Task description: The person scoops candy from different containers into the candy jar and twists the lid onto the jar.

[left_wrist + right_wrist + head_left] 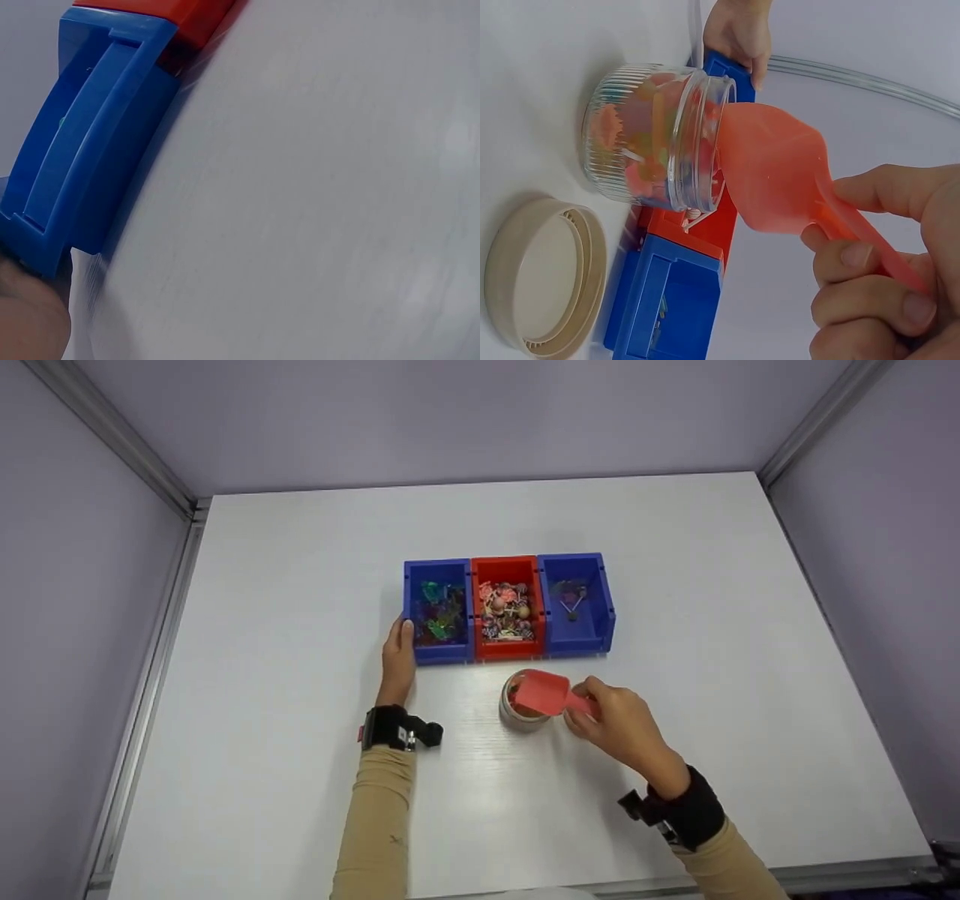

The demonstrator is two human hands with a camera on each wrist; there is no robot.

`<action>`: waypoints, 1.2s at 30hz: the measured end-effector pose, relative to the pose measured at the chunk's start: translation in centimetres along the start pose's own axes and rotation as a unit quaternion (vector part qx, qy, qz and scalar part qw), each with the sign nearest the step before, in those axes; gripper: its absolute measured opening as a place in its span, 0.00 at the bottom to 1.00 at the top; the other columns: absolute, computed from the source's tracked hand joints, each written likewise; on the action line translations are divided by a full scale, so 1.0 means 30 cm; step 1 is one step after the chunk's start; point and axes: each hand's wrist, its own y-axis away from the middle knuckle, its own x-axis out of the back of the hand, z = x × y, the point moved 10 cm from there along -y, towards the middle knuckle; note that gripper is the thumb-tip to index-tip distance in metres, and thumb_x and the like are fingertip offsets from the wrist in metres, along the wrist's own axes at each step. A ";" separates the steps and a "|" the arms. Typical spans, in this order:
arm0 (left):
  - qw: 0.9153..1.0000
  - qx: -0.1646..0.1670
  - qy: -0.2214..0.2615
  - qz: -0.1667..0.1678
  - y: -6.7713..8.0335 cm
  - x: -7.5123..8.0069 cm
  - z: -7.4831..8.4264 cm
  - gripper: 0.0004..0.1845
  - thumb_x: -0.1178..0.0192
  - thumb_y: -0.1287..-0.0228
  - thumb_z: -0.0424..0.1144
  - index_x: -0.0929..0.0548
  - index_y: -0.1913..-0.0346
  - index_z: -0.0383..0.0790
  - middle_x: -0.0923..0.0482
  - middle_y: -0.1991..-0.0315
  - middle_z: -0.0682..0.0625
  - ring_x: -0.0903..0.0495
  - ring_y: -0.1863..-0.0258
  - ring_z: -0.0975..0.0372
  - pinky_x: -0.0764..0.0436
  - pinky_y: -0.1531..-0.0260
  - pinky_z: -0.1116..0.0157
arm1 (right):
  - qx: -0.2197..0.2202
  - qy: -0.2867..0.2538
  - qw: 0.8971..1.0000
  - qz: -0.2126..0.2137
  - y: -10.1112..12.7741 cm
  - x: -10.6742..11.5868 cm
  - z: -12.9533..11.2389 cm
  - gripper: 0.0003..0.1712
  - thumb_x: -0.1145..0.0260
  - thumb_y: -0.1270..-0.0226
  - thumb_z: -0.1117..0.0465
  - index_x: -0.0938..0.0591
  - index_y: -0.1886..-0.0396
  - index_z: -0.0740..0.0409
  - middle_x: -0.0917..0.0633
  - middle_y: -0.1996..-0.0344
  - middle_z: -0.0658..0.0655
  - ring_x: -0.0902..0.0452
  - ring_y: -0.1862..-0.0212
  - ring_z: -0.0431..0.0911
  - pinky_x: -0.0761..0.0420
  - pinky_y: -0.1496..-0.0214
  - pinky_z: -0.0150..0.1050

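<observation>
The right hand [619, 727] pinches the handle of a red plastic scoop [545, 692], tipped over the mouth of a ribbed clear jar [523, 712] near the bins. The left hand [398, 656] rests with relaxed fingers against the left blue bin [437, 610]. The scoop looks light and stiff, the jar easily tipped. The table [300, 585] lies open all around; the jar's lid [544, 276] lies beside it.

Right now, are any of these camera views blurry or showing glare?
Head view: sharp, evenly lit, a soft sheen on the table near the jar. Left wrist view: blurred, the blue bin too close. Right wrist view: fairly sharp; the scoop and right hand slightly soft.
</observation>
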 end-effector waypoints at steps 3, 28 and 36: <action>1.000 0.005 0.010 -0.007 0.003 -0.003 -0.007 0.30 0.63 0.22 0.51 0.45 0.25 0.39 0.45 0.23 0.43 0.49 0.22 0.52 0.46 0.21 0.55 | -0.004 -0.011 1.000 -0.003 0.001 0.002 0.000 0.11 0.29 0.43 0.63 0.19 0.65 0.64 0.17 0.81 0.58 0.37 0.80 0.39 0.37 0.77 0.27; 0.999 0.025 0.026 -0.006 -0.003 -0.004 -0.007 0.30 0.65 0.21 0.50 0.46 0.24 0.39 0.47 0.23 0.43 0.51 0.21 0.53 0.49 0.20 0.56 | -0.089 -0.045 0.989 0.110 -0.100 0.153 0.145 0.07 0.40 0.42 0.70 0.22 0.66 0.72 0.24 0.84 0.61 0.39 0.81 0.41 0.40 0.79 0.29; 0.998 0.020 0.053 -0.010 0.011 -0.009 -0.004 0.30 0.65 0.21 0.50 0.47 0.24 0.38 0.48 0.23 0.43 0.52 0.21 0.52 0.49 0.21 0.56 | -0.152 -0.048 0.984 0.081 -0.164 0.113 0.215 0.12 0.38 0.41 0.66 0.22 0.65 0.74 0.20 0.79 0.65 0.29 0.77 0.48 0.35 0.77 0.31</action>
